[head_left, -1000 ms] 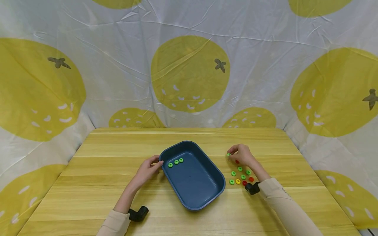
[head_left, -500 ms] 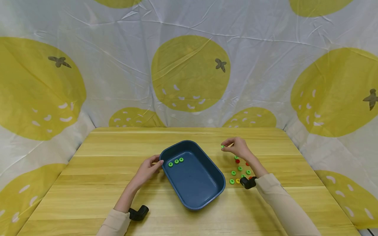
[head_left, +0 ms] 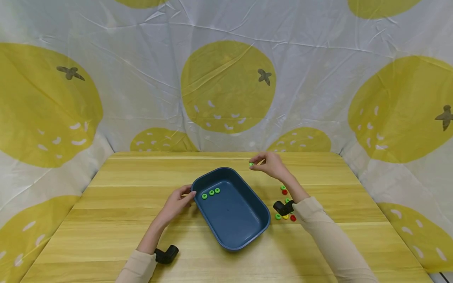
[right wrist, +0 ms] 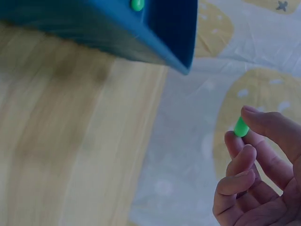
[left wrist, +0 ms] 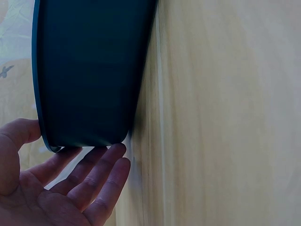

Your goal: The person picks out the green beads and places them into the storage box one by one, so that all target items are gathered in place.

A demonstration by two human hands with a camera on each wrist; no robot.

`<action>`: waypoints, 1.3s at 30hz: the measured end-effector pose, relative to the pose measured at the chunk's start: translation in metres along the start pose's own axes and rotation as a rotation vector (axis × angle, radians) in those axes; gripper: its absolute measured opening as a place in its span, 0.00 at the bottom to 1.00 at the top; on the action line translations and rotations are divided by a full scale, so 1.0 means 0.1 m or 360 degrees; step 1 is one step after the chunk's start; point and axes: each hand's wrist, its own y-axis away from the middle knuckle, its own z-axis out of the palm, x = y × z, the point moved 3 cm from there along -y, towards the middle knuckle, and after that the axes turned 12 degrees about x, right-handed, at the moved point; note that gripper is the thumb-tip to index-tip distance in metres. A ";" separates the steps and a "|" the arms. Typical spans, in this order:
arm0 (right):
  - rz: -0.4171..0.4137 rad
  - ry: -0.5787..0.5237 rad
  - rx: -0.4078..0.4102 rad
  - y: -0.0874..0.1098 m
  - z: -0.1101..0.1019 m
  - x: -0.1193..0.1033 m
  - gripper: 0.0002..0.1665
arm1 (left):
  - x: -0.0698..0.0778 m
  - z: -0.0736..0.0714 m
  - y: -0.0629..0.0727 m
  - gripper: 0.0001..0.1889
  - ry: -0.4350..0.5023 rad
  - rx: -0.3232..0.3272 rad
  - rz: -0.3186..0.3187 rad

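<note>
Right hand (head_left: 270, 165) is pinching a green ring (head_left: 251, 164) above the table (head_left: 106, 220), near the far end of the blue bin (head_left: 231, 226); left hand (head_left: 177, 202) is gripping the bin's rim. Ring is probably feeling light, stiff, slightly slick; pinching its outer edge is looking best.

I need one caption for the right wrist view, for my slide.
The right hand pinches a green ring, clear of the tray; another ring shows inside.
</note>
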 end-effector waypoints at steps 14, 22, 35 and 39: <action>-0.0175 -0.0019 -0.0051 -0.11 0.29 -0.33 0.12 | 0.01 -0.01 0.00 0.23 -0.0018 0.0014 -0.0004; -0.0182 0.0008 -0.0093 -0.16 0.54 -0.37 0.11 | 0.00 0.00 -0.01 0.23 -0.0023 0.0022 0.0005; -0.0258 0.0066 -0.0184 -0.14 0.86 -0.45 0.09 | 0.01 0.00 0.00 0.23 -0.0011 0.0012 -0.0003; -0.0254 0.0102 -0.0222 -0.14 0.93 -0.43 0.08 | 0.02 0.00 0.01 0.23 -0.0017 0.0013 -0.0005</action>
